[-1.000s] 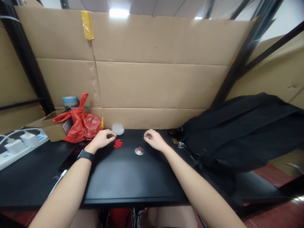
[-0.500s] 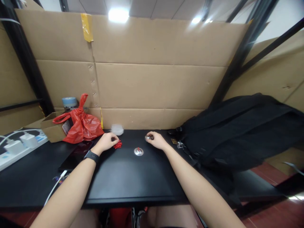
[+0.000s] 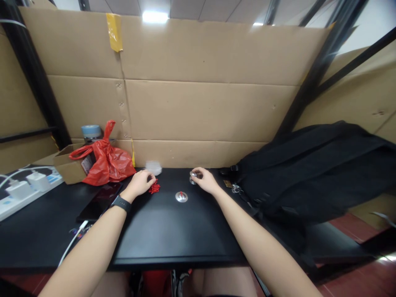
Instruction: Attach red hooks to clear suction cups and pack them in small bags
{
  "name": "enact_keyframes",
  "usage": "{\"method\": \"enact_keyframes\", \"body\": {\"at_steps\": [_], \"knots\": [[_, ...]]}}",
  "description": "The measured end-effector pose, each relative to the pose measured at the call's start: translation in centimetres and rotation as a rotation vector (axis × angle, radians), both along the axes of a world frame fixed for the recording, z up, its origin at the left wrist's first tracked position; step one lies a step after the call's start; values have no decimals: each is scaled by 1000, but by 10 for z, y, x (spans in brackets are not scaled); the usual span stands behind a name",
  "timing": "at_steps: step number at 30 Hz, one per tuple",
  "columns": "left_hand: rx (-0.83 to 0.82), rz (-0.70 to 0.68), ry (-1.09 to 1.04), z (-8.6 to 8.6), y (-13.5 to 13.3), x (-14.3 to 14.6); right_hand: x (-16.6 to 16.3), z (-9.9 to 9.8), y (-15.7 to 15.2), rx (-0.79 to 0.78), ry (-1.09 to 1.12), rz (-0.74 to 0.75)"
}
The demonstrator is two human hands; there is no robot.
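Note:
My right hand (image 3: pixel 204 180) pinches a small shiny metal disc (image 3: pixel 194 174) between thumb and fingers. Just under it, another metal disc (image 3: pixel 192 181) rests on the black table (image 3: pixel 179 235), partly hidden by the hand. Nearer to me lies a domed metal disc (image 3: pixel 181 197) with a short red piece standing at its centre. My left hand (image 3: pixel 142 182), a dark watch band on its wrist, has curled fingers at the edge of a little heap of red cord pieces (image 3: pixel 154 187). Whether a piece is between those fingertips is too small to make out.
A clear plastic box (image 3: pixel 154 167) stands behind the red heap. On the left are a red plastic bag (image 3: pixel 111 165), a cardboard box (image 3: pixel 69 165), a phone (image 3: pixel 99 202) and a power strip (image 3: pixel 31 198). A black backpack (image 3: pixel 315 173) fills the right, beside earphones (image 3: pixel 235 189).
My right hand has risen slightly, lifting one metal disc off another that now shows beneath it. My left hand stays by the red cord pieces. The view has shifted a little.

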State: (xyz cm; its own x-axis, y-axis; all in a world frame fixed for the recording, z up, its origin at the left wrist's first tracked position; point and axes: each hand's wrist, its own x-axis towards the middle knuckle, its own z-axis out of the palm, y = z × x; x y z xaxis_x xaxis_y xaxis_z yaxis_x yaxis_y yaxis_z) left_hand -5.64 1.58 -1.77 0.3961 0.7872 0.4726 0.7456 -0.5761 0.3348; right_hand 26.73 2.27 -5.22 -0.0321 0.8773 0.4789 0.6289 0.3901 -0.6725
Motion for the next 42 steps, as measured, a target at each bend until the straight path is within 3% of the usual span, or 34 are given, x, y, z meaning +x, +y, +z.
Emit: {"method": "enact_keyframes", "body": {"at_steps": [10,16,21,34,39,42], "knots": [[71,-123,-199,16,-24,31,-44,26,-37,108,70,209],[18,-155,-318,17,-38,49,-71,41,-63,125,133,340],[-20,-200,-409,12,-41,59,-80,40,-70,89,265,415],[-38,-278,-488,7,-43,65,-81,39,-68,69,352,401],[47,-230,-493,11,-48,68,-83,38,-67,-5,440,433],[127,-180,-474,14,-51,69,-81,38,-66,-15,349,418]]}}
